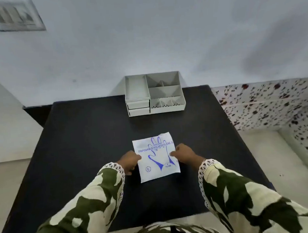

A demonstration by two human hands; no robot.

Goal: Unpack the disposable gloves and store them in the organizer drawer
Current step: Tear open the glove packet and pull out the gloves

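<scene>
On the black counter (79, 148) right in front of me lies the glove packet (156, 158). It is a flat white paper packet with a blue hand drawn on it. It sits near my edge of the counter, well apart from the gray organizer (154, 93) at the far side.

My left hand (129, 161) is curled up, and its fingertips touch the left edge of the packet. My right hand (183, 153) is curled too, and its fingertips press on the right edge. I think both hands are pinching the packet, but I cannot see under my fingers to be sure.

The packet looks thin and very light. It should bend and crinkle, and it could slide on the smooth counter. The gloves inside are probably soft and slippery plastic. I think the best place to hold is by the two side edges, then tear or peel along the top.

The two small drawers (138, 108) on the left of the organizer are both closed.
</scene>
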